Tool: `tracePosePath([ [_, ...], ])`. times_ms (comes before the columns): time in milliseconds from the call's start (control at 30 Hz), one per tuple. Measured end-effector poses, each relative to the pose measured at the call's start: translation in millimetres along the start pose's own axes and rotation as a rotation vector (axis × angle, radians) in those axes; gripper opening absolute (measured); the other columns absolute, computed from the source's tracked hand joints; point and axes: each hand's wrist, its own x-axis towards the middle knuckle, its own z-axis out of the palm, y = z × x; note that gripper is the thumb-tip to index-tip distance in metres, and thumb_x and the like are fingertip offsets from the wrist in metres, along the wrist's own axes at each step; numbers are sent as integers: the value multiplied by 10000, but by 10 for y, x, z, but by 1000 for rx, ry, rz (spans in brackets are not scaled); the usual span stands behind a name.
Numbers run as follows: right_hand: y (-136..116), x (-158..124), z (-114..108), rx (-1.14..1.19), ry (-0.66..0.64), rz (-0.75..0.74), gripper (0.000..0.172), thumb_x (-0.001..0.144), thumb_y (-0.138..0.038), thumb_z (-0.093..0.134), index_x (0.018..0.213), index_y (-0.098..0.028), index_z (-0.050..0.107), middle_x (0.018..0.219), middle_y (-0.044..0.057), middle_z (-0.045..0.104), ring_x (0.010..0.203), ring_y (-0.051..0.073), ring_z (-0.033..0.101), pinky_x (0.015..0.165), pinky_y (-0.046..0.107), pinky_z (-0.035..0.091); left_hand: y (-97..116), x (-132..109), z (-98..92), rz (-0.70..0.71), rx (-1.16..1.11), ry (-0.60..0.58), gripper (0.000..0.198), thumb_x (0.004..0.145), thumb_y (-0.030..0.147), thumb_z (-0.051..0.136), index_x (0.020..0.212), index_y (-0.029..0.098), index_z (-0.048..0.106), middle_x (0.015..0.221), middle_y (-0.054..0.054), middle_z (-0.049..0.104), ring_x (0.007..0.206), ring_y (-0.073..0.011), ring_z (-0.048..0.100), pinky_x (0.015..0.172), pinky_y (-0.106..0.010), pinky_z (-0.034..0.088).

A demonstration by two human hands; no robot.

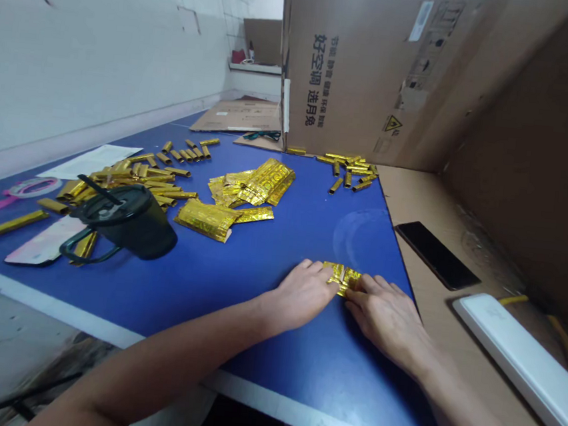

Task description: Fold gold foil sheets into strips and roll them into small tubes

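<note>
A small piece of shiny gold foil paper (341, 287) lies on the blue tabletop (256, 291), with a split or fold seam showing down its middle. My left hand (303, 296) holds its left side, fingers bent and pressed together on the foil. On the right edge, the thumb and fingers of my right hand (388, 311) pinch it against the table. Farther off lie a loose pile of flat gold foil sheets (268, 181) and a nearer stack of them (207, 219). The underside of the held piece is hidden.
Many rolled gold paper tubes (166, 188) lie at left, around a dark green lidded mug (135, 222) with a straw. More gold tubes (348, 179) sit by a large cardboard box (358, 73). A black phone (438, 256) and white device (516, 359) rest on cardboard at right.
</note>
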Motion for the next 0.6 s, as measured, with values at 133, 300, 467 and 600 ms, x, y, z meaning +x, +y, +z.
tracePosePath([
  [133, -39, -9, -17, -18, 2, 5, 210, 785, -246, 436, 850, -248, 637, 882, 57, 570, 789, 200, 475, 646, 314, 322, 96, -82, 1, -16, 79, -9, 250, 802, 198, 390, 1013, 132, 507, 928, -88, 544, 873, -232, 459, 773, -385, 300],
  [300, -55, -8, 11, -26, 25, 26, 183, 772, -225, 462, 805, -235, 642, 841, 58, 566, 774, 196, 471, 622, 303, 317, 144, -90, 5, -14, 98, -15, 265, 797, 236, 415, 1006, 114, 525, 918, -100, 546, 855, -231, 464, 789, -402, 288],
  [467, 8, 14, 77, 50, 80, 45, 212, 807, -218, 429, 765, -241, 636, 796, 40, 544, 735, 164, 468, 622, 281, 328, 60, -45, 9, -15, 36, 4, 210, 798, 261, 431, 911, 151, 570, 898, -84, 549, 866, -230, 468, 725, -358, 338],
  [600, 58, 25, 116, 117, 85, -21, 198, 810, -202, 431, 804, -230, 627, 818, 32, 559, 743, 147, 484, 650, 267, 343, -12, -11, 55, 14, -83, 38, 192, 785, 272, 466, 887, 156, 580, 935, -65, 550, 904, -203, 473, 741, -307, 375],
])
